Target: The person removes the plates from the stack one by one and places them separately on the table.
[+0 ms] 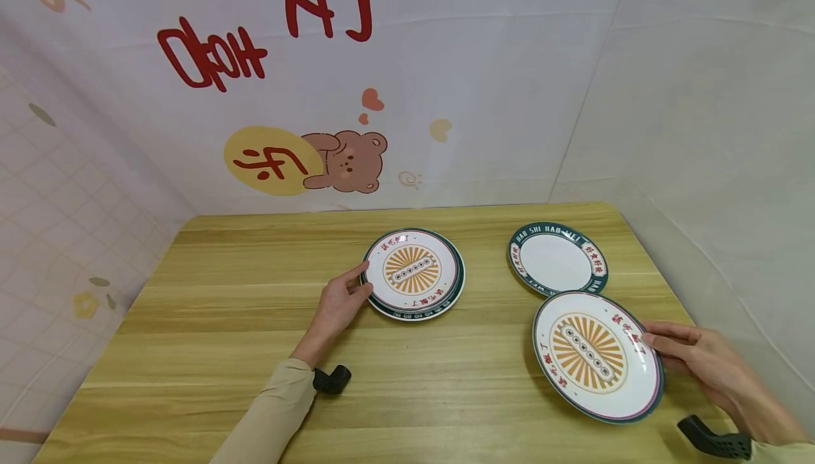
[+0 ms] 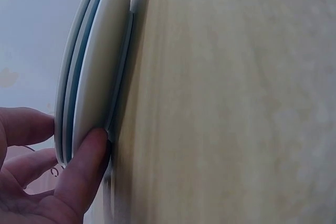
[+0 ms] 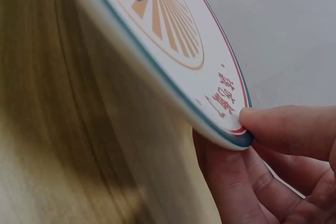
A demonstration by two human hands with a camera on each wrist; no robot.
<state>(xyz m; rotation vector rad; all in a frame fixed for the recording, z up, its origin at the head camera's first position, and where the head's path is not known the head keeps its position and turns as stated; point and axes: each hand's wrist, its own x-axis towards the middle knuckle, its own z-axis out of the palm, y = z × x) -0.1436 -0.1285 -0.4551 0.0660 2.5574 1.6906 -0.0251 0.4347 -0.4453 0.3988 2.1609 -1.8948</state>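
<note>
My left hand (image 1: 337,305) is at the left rim of a small stack of plates (image 1: 414,266), gripping its edge between thumb and fingers. The top plate is white with an orange sunburst and red characters; a green-rimmed plate shows beneath it. In the left wrist view, several stacked plate edges (image 2: 102,66) show side-on, close over the table. My right hand (image 1: 700,358) pinches the right rim of another sunburst plate (image 1: 588,358), held tilted above the table. In the right wrist view, the thumb lies over this plate's rim (image 3: 210,114), with fingers underneath.
A plate with a green lettered rim (image 1: 557,260) lies at the back right, its near edge overlapped by the held plate. The wooden table (image 1: 255,273) meets a white printed cloth (image 1: 477,96) at the back and sides.
</note>
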